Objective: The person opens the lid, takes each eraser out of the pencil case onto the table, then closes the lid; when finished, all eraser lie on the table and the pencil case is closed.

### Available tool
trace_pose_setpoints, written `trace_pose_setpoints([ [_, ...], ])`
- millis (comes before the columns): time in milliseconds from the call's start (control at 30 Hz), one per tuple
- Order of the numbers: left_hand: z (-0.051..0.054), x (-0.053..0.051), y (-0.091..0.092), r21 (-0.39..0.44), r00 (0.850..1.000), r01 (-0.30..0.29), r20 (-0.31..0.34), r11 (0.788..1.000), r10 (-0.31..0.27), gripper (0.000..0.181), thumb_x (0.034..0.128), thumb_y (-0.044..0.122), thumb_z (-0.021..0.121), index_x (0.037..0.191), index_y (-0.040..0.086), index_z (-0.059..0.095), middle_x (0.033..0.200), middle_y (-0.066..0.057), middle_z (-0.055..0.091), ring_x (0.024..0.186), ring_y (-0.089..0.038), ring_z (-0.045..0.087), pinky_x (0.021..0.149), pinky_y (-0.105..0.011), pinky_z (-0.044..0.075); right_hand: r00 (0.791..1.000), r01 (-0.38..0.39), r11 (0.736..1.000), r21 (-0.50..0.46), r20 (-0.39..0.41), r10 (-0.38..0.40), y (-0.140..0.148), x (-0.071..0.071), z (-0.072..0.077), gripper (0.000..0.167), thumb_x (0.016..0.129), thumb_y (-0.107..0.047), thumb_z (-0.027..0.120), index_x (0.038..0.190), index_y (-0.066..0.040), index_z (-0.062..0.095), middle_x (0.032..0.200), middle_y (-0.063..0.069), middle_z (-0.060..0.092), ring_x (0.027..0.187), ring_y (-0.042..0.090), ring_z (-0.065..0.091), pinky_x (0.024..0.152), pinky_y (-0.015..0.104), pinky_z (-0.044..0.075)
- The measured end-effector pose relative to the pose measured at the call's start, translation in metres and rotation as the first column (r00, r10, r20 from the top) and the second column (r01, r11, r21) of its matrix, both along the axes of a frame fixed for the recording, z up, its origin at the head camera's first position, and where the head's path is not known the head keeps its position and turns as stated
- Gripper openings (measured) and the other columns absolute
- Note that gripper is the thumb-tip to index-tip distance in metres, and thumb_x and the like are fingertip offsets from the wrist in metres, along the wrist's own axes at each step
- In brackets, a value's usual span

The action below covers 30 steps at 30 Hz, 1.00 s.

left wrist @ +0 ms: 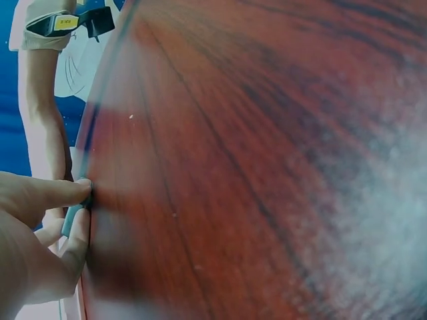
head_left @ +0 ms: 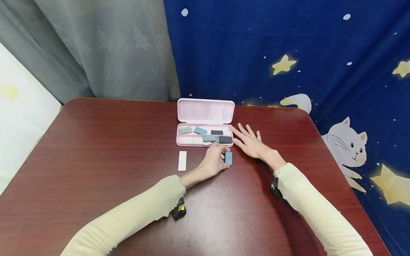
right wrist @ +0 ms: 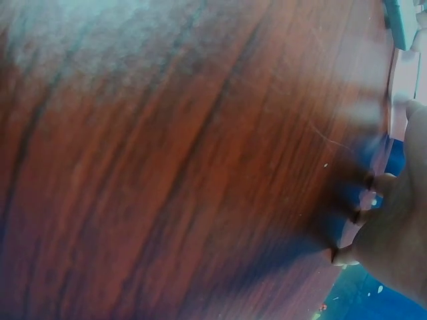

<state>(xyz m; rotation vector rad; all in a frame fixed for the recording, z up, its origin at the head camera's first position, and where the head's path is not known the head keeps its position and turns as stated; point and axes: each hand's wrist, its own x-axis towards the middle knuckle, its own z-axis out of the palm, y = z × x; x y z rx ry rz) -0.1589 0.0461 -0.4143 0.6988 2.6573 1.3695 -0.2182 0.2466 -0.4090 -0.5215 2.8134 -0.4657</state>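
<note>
The left hand (head_left: 212, 161) is pinching a blue-grey block (head_left: 228, 158) between thumb and fingers, and the block is sitting just above or on the table (head_left: 112, 142); which of the two is impossible to tell. Directly beyond this grip, a pink case (head_left: 206, 111) is lying with its lid raised at the far side. Inside it, a dark block (head_left: 225, 140) is resting straight ahead of the grip, a grey block (head_left: 209, 138) is lying ahead and slightly left, and a smaller dark block (head_left: 217, 132) is lying farther off in the back compartment. Farther left there, a blue block (head_left: 200, 131) is slanting beside a striped block (head_left: 185, 130). To the right of the grip, the right hand (head_left: 251, 144) is holding nothing, its fingers spreading near the case's right end. To the left of the grip, a white block (head_left: 182, 161) is lying alone, its long side pointing toward the case.
</note>
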Motion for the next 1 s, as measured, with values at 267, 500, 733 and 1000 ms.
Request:
trace_pose_setpoints([
  [267, -0.0018, 0.0006, 0.0007, 0.013, 1.0, -0.008, 0.018, 1.0, 0.008, 0.046, 0.065, -0.005, 0.086, 0.106, -0.005, 0.064, 0.099, -0.016, 0.056, 0.082, -0.021, 0.061, 0.069, -0.017, 0.05, 1.0, 0.005, 1.0, 0.008, 0.002, -0.005, -0.001, 0.0006, 0.0008, 0.057, 0.103, -0.051, 0.029, 0.155, -0.037, 0.011, 0.161, 0.008, 0.004, 0.145, 0.036, -0.003, 0.107, 0.069, -0.002],
  [500, -0.0001, 0.0001, 0.0012, -0.019, 1.0, -0.02, 0.009, 1.0, 0.02, 0.044, 0.0648, -0.002, 0.086, 0.103, -0.003, 0.065, 0.096, -0.014, 0.055, 0.083, -0.02, 0.058, 0.073, -0.022, 0.048, 1.0, -0.003, 1.0, 0.011, 0.001, 0.003, -0.0007, 0.0001, 0.0014, 0.057, 0.103, -0.051, 0.03, 0.155, -0.036, 0.01, 0.161, 0.009, 0.004, 0.145, 0.037, -0.004, 0.107, 0.069, -0.003],
  [733, 0.0016, -0.0004, 0.0006, -0.029, 0.999, -0.013, 0.036, 0.999, 0.014, 0.043, 0.0663, -0.002, 0.086, 0.104, -0.002, 0.064, 0.098, -0.014, 0.052, 0.083, -0.02, 0.058, 0.072, -0.021, 0.049, 1.0, -0.007, 1.0, 0.006, 0.006, 0.007, 0.0001, -0.0007, 0.0011, 0.058, 0.102, -0.053, 0.03, 0.155, -0.037, 0.01, 0.161, 0.009, 0.003, 0.145, 0.037, -0.004, 0.106, 0.07, -0.004],
  [1000, 0.002, -0.0001, -0.0016, -0.037, 0.999, 0.001, 0.034, 0.999, 0.0, 0.044, 0.0659, -0.003, 0.085, 0.105, -0.004, 0.064, 0.096, -0.013, 0.05, 0.084, -0.02, 0.058, 0.072, -0.019, 0.049, 1.0, -0.007, 1.0, 0.005, 0.002, 0.007, 0.0005, -0.0013, -0.0007, 0.058, 0.102, -0.053, 0.03, 0.155, -0.037, 0.01, 0.161, 0.01, 0.003, 0.144, 0.038, -0.004, 0.106, 0.07, -0.004],
])
